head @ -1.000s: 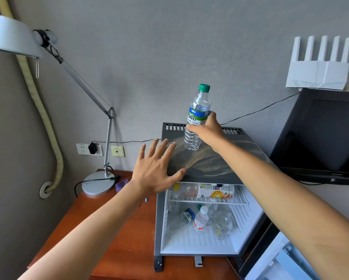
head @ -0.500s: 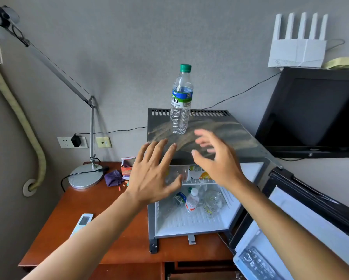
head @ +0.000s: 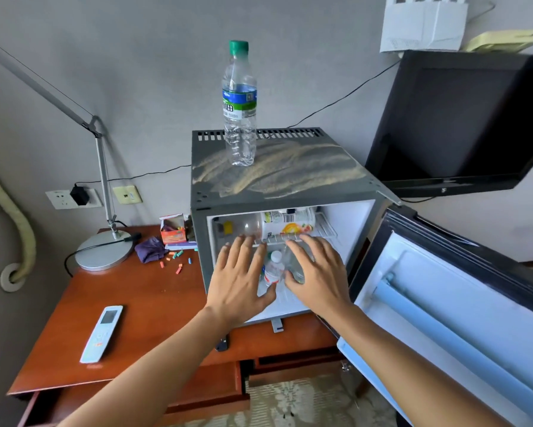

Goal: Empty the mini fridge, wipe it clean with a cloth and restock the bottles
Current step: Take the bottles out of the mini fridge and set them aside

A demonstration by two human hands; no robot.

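A grey mini fridge [head: 283, 180] stands on a wooden desk, its door [head: 462, 306] swung open to the right. A clear water bottle with a green cap [head: 239, 103] stands upright on the fridge's dusty top. On the wire shelf inside lies a bottle with a fruit label [head: 285, 224]. Below it a small white-capped bottle [head: 274, 268] and other clear containers show between my hands. My left hand [head: 239, 280] and my right hand [head: 316, 274] are both spread open in front of the fridge opening, holding nothing.
The wooden desk [head: 129, 306] carries a lamp base [head: 103, 252], a purple cloth [head: 149, 249], a small orange box [head: 173, 231], scattered coloured bits and a white remote [head: 102, 332]. A black TV [head: 462, 118] hangs at the right. A router sits above it.
My right hand let go of the green-capped bottle, which now stands on the fridge top. Both hands dropped from the fridge top to the open compartment. The view tilted downward.
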